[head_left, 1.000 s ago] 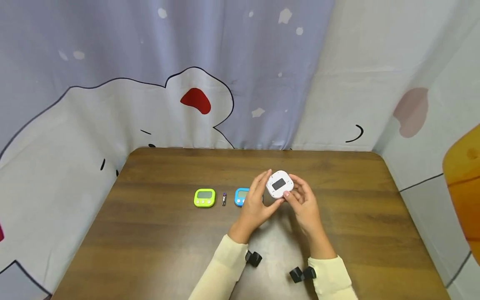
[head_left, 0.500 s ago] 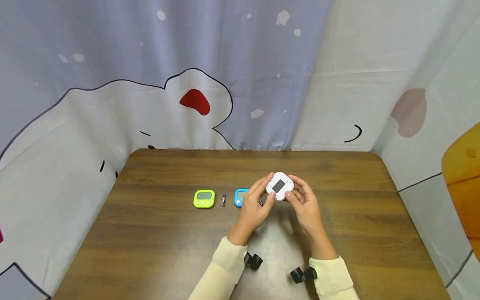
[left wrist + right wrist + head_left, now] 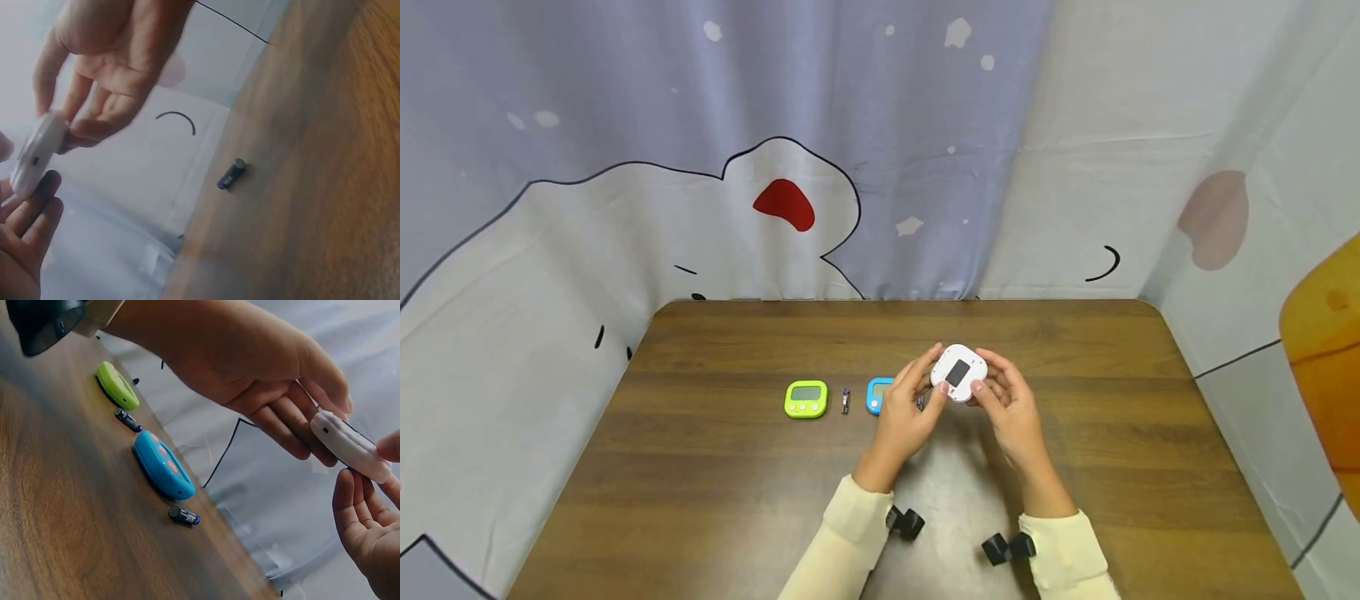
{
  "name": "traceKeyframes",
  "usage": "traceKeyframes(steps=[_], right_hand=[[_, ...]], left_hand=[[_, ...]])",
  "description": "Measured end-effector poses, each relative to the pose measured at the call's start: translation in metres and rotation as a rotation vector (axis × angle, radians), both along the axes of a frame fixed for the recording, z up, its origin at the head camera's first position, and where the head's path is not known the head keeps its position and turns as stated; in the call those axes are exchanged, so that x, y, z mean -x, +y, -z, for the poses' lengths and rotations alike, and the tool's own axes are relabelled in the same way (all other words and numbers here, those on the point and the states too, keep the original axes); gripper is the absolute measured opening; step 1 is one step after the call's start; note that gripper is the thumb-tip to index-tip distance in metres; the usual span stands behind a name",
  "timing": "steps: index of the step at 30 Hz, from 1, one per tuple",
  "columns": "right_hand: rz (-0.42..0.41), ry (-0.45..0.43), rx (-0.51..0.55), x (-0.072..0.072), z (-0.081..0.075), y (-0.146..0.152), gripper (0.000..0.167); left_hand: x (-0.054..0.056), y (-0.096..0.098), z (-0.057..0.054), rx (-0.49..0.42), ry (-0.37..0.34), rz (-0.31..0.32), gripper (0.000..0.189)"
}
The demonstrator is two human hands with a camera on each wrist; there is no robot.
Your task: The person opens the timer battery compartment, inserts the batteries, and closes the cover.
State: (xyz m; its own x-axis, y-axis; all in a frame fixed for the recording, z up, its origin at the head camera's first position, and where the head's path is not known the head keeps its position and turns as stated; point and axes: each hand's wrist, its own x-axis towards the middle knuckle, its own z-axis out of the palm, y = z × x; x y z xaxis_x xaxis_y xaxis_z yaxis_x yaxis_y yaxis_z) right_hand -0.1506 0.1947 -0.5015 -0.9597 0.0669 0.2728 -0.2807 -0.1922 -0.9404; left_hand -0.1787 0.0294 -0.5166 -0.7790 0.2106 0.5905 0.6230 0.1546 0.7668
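Two cream sleeves [image 3: 842, 537] reach in from the near edge, each with a small black block [image 3: 912, 525] at the wrist. Beyond them, the left hand [image 3: 908, 412] and the right hand [image 3: 1013, 417] share one thing: a white rounded device [image 3: 958, 372], held clear of the table [image 3: 700, 500]. Both grip it between thumb and fingers, one from each side, thumbs on its near edge — a dark rectangle shows on the face turned toward the head camera.

Past the left hand, which partly covers it in the head view, a blue device [image 3: 161, 465] lies on the wood. One battery [image 3: 184, 515] lies just beside it; another battery [image 3: 846, 401] lies between it and a green device [image 3: 806, 400] with a grey screen and three pale buttons. Farthest back hangs a curtain [image 3: 925, 83] — lavender and white, with pale stars.
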Motion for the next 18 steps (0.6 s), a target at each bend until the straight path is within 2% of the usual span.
traceKeyframes(steps=[3,5,10,14,18], right_hand=[[0.008,-0.009,-0.01,0.001,0.0,0.001,0.043],[0.014,-0.009,-0.023,0.001,0.0,0.002,0.043],[0.022,-0.023,-0.064,-0.001,0.001,0.001,0.041],[0.024,-0.043,-0.102,-0.002,0.003,0.0,0.042],[0.046,-0.036,-0.135,-0.001,0.002,0.0,0.042]], left_hand=[[-0.003,0.001,-0.007,-0.01,-0.032,0.013,0.052],[-0.008,0.0,-0.017,-0.012,-0.063,0.024,0.053],[-0.02,-0.004,-0.04,0.009,-0.198,0.074,0.053],[-0.022,-0.007,-0.046,0.037,-0.268,0.109,0.052],[-0.019,-0.005,-0.042,0.023,-0.305,0.143,0.055]])
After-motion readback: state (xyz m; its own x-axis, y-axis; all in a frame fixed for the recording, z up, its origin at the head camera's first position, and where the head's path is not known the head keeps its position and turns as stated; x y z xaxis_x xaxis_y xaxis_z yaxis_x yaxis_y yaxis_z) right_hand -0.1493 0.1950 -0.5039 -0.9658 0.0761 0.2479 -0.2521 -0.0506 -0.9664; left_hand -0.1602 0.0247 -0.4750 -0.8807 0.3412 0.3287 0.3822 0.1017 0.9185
